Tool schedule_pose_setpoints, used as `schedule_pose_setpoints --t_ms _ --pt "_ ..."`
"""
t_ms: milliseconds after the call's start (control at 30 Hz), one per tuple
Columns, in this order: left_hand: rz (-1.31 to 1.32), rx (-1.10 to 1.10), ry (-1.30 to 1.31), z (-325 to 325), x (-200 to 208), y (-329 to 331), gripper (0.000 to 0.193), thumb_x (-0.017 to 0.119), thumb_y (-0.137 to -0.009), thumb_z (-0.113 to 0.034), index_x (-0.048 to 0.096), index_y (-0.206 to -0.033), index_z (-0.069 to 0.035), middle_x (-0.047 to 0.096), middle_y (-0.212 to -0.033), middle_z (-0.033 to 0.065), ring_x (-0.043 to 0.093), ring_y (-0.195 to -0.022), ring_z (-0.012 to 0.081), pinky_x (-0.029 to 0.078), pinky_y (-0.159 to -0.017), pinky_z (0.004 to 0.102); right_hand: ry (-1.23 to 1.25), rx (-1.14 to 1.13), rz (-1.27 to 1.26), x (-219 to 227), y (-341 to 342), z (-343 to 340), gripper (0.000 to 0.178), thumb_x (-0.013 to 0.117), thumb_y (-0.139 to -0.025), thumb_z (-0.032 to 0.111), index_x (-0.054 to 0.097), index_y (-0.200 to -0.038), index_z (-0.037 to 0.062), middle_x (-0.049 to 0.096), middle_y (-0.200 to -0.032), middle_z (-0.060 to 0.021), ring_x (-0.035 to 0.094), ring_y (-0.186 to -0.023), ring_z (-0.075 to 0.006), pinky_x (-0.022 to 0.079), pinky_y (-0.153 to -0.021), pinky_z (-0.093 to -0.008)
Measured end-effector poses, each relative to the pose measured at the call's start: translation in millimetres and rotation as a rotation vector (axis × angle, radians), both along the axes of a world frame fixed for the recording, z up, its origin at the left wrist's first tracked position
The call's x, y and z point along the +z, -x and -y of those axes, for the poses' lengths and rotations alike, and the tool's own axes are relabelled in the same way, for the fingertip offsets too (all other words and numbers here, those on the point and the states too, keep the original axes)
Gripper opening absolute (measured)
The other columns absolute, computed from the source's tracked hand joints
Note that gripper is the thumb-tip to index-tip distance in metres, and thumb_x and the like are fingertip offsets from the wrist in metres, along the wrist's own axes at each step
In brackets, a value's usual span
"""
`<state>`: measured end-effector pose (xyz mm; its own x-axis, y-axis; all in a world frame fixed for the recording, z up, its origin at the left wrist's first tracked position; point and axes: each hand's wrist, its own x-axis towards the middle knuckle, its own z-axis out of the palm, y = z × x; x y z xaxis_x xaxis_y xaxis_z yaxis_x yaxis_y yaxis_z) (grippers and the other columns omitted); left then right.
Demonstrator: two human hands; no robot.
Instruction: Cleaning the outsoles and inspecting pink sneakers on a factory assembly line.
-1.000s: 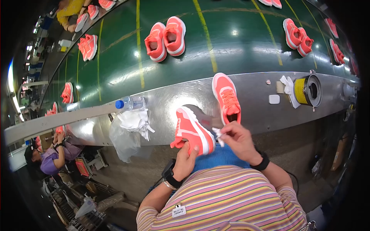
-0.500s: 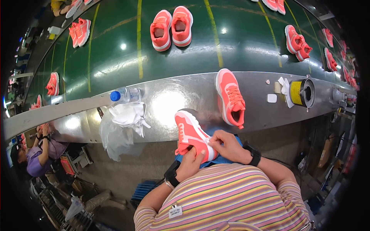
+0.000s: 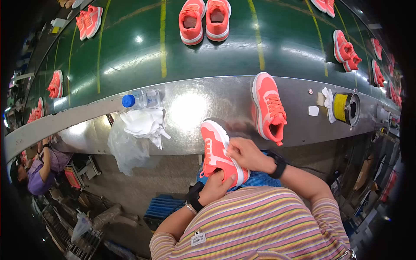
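Light, seemingly from above, burns a white glare onto the metal tabletop (image 3: 236,97) and streaks the green belt (image 3: 212,63); edges bend toward the black, blurry rim.

Coral & white are seen on the held shoe (image 3: 219,149), green w/ yellow lines (image 3: 164,41) on belt (image 3: 208,63), pink/yellow stripes on shirt (image 3: 260,219).

Worktop (image 3: 236,97): metal, smooth, glossy. Belt (image 3: 212,60): smooth, glossy. Near shoe (image 3: 218,151): matt fabric-look upper (image 3: 222,161), smooth sole (image 3: 222,133). Left: glossy plastic bottle (image 3: 145,99), matt cloth (image 3: 142,123), thin plastic bag (image 3: 126,151). Right: shiny metal tin (image 3: 342,107).
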<state>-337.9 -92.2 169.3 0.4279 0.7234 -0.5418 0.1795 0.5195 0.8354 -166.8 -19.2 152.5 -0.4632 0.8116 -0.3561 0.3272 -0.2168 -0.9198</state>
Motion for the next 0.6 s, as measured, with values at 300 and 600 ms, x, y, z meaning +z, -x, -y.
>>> schedule_pose_setpoints --t_ms 300,600 --pt "-0.038 0.002 -0.077 8 -6 6 0.027 0.054 -0.088 -0.019 0.055 -0.098 0.006 0.061 -0.088 0.0195 0.06 -0.082 0.0294 0.046 -0.074 0.0348 0.101 0.035 0.021 5 -5 14 0.017 0.059 -0.081 0.014 0.05 -0.074 0.0015 0.049 -0.066 -0.0113 0.045 -0.059 -0.0249 0.038 -0.057 -0.0331" --pt "-0.081 0.084 -0.049 8 4 -2 0.026 0.054 -0.088 -0.019 0.056 -0.1 0.004 0.061 -0.09 0.0202 0.061 -0.085 0.032 0.046 -0.074 0.0365 0.02 0.009 0.021 28 -20 29 0.014 0.059 -0.081 0.013 0.051 -0.076 0.0029 0.053 -0.073 -0.0103 0.05 -0.07 -0.0259 0.04 -0.063 -0.0342"
